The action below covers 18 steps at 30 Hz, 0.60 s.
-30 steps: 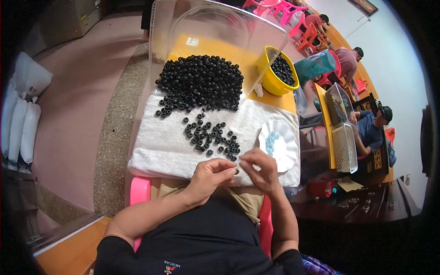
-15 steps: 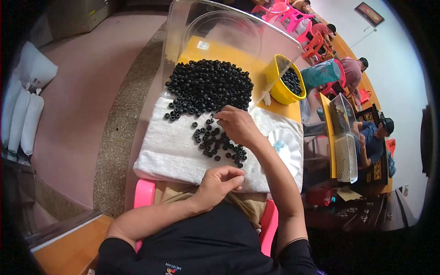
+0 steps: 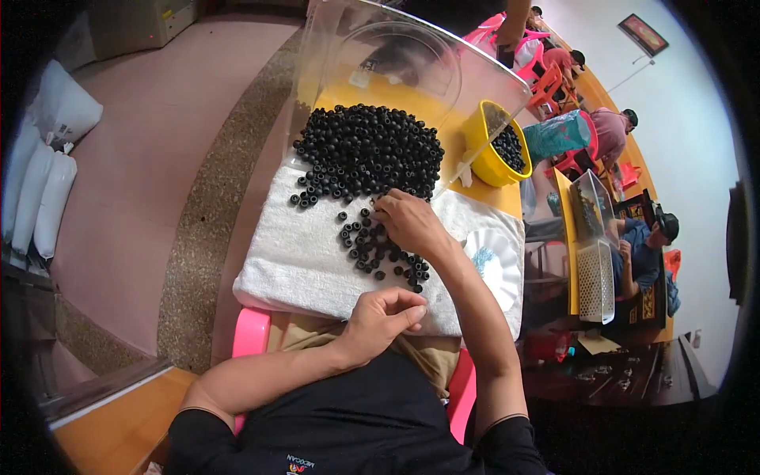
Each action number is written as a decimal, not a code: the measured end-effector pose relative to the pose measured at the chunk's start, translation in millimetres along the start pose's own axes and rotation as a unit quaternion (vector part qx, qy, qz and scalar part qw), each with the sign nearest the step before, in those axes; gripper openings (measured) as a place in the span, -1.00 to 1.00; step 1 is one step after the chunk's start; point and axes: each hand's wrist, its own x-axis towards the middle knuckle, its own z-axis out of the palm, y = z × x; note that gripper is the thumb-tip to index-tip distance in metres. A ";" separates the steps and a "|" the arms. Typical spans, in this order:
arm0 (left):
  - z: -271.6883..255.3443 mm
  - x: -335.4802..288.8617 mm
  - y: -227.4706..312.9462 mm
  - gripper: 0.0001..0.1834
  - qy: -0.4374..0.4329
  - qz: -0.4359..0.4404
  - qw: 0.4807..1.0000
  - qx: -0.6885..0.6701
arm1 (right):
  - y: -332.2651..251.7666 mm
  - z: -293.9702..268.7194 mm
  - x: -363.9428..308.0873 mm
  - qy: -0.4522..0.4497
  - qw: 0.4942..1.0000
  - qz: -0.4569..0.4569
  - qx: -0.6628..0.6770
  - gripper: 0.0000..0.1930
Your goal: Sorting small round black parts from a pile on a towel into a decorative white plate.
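Note:
My left hand point(image 3: 383, 320) hovers over the front edge of a white towel point(image 3: 277, 257), its thumb and forefinger pinched together. Whatever is between those fingertips is too small or hidden to make out. My right hand point(image 3: 416, 227) reaches to the near edge of a large heap of round black beads point(image 3: 368, 150). Its fingers are closed in a pinch, and the tips are partly hidden, so any held item cannot be named. Below and left of that hand lie loose black beads point(image 3: 362, 255) with holes, scattered on the towel.
A clear plastic bin point(image 3: 507, 83) encloses the heap's far side. Right of it stands a yellow bucket point(image 3: 480, 146) of black pieces. A white scalloped dish point(image 3: 497, 279) holds small light-blue bits. Other people sit at right; white sacks point(image 3: 55, 202) stand at left.
The view has shifted slightly. My hands keep nearly the same places, both still pinched. Another person's arm, holding a dark object, has come in at the top.

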 end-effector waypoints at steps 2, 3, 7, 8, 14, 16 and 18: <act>0.5 -0.3 0.5 -0.81 0.003 -0.002 1.000 0.000 | 1.7 -2.2 -4.3 0.000 1.000 0.007 0.003 -0.86; 1.0 -0.3 0.5 -0.81 0.005 -0.004 1.000 -0.001 | 4.0 -2.1 -6.7 0.003 1.000 0.002 0.000 -0.86; -0.4 2.8 -3.3 -0.81 0.003 0.002 1.000 -0.008 | 13.9 5.0 -11.2 0.012 1.000 0.004 -0.019 -0.87; -1.0 3.1 -3.3 -0.81 0.003 0.000 1.000 -0.006 | 15.0 5.6 -11.4 0.013 1.000 0.004 -0.019 -0.87; -0.2 1.0 0.3 -0.80 0.013 -0.011 1.000 0.004 | 13.4 6.9 -11.1 0.033 0.999 -0.034 -0.025 -0.88; 0.1 1.1 1.3 -0.81 0.013 -0.014 1.000 0.008 | 12.9 8.8 -11.1 0.009 0.999 -0.016 -0.049 -0.89; -0.4 0.5 0.5 -0.81 0.012 -0.014 1.000 0.004 | 12.2 9.4 -11.5 0.011 0.998 -0.019 -0.056 -0.89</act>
